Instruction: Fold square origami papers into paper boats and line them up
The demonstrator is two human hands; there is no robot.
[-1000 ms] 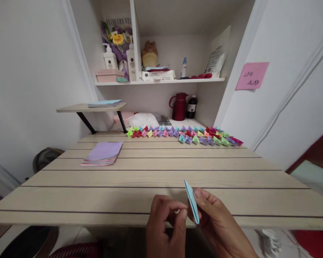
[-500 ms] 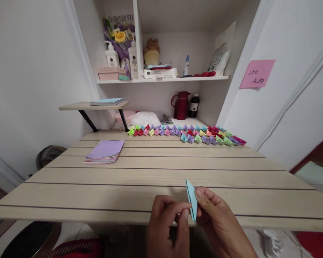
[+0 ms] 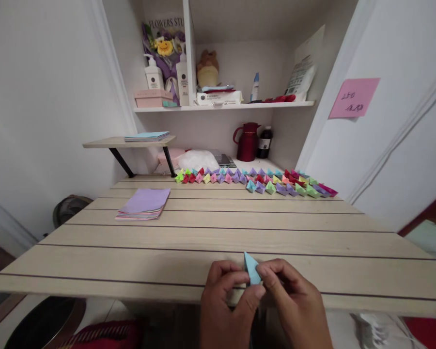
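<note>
A small piece of folded light-blue paper [image 3: 252, 269] is held between both hands, just above the table's front edge. My left hand [image 3: 227, 295] is closed, its thumb and fingertips at the paper's left side and lower end. From the right, my right hand [image 3: 292, 291] pinches the paper's edge between thumb and fingers. One pointed corner sticks up above the fingertips; the lower part is partly hidden by my left thumb. Rows of folded paper boats [image 3: 276, 188] in many colours line the back of the table.
A stack of square paper [image 3: 145, 201], purple on top, lies on the left of the slatted table [image 3: 94, 252]. Another paper stack [image 3: 147, 137] rests on a small raised shelf [image 3: 105, 142]. Behind stand a red jug [image 3: 247, 143] and a dark bottle [image 3: 264, 143].
The blue paper has turned, now showing a broader face. My right hand has shifted its pinch along the edge, and my left thumb has moved onto the paper's lower end. The view shifted slightly.
</note>
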